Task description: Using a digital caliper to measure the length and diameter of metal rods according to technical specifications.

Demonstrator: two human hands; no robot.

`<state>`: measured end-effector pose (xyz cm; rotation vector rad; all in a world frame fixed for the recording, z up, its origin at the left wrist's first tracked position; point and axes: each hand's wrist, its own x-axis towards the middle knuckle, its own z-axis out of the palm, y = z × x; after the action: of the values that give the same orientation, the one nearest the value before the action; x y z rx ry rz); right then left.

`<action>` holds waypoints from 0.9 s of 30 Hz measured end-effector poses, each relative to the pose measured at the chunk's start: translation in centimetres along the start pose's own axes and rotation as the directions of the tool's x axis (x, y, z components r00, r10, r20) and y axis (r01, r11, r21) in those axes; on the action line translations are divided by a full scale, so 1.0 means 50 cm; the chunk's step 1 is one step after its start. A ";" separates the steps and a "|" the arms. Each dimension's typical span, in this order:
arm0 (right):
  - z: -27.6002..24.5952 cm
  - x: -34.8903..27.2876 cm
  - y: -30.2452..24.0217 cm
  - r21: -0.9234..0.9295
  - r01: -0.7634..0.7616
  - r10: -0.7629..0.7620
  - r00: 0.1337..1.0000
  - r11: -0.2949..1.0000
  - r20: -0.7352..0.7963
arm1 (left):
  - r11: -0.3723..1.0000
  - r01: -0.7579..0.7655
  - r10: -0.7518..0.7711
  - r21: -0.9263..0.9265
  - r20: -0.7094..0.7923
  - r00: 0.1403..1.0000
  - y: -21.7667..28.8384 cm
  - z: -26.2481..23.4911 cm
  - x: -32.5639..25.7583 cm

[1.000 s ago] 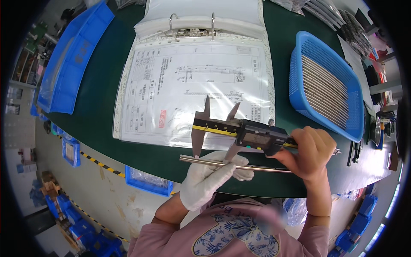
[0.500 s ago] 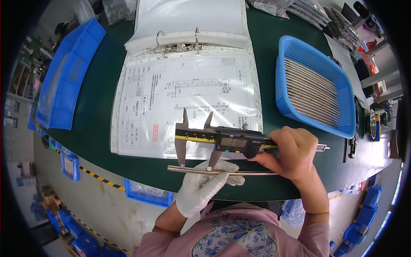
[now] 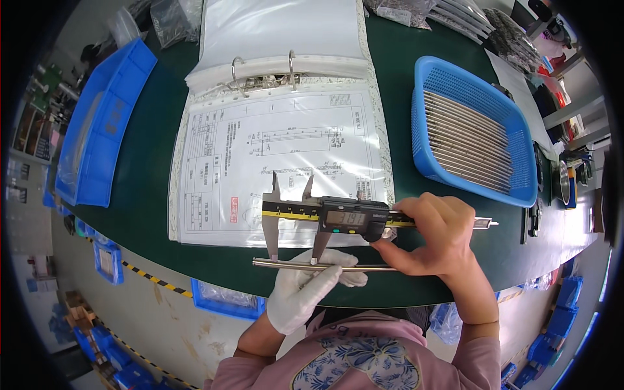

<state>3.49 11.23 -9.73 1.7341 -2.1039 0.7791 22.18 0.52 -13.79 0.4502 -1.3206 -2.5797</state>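
Note:
My left hand, in a white glove, is closed around a thin metal rod held level near the table's front edge. Bare and closed, my right hand grips the sliding part of a digital caliper just above the rod. The caliper's long jaws point down and stand apart, their tips at the rod near its left end. Its small display faces up. The rod's right end reaches toward my right thumb. Under the caliper lies an open ring binder with a technical drawing in a clear sleeve.
On the right, a blue perforated basket holds several similar rods in a row. A long blue bin stands at the left table edge. Plastic bags lie at the back. Below the green table, another blue bin sits on the floor.
The whole view has shifted slightly, so the binder and basket sit a little lower and further left. Both hands keep their grips; the caliper's display digits look different.

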 end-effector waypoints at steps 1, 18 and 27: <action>0.001 0.002 0.000 0.003 0.002 -0.002 1.000 1.000 0.000 | 1.000 -0.002 0.002 0.004 0.001 1.000 0.002 0.000 0.000; -0.006 -0.030 0.000 -0.048 0.040 -0.037 0.997 0.998 0.063 | 0.995 0.087 -0.085 -0.047 0.053 0.995 0.011 -0.001 -0.003; -0.057 -0.067 0.055 -0.142 -0.095 0.086 0.994 0.985 -0.063 | 0.997 0.051 -0.053 0.056 0.045 0.998 0.008 0.011 0.011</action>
<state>1.29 15.94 -9.86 1.5336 -2.1567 0.6724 21.52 0.52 -13.28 0.4426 -1.4159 -2.6166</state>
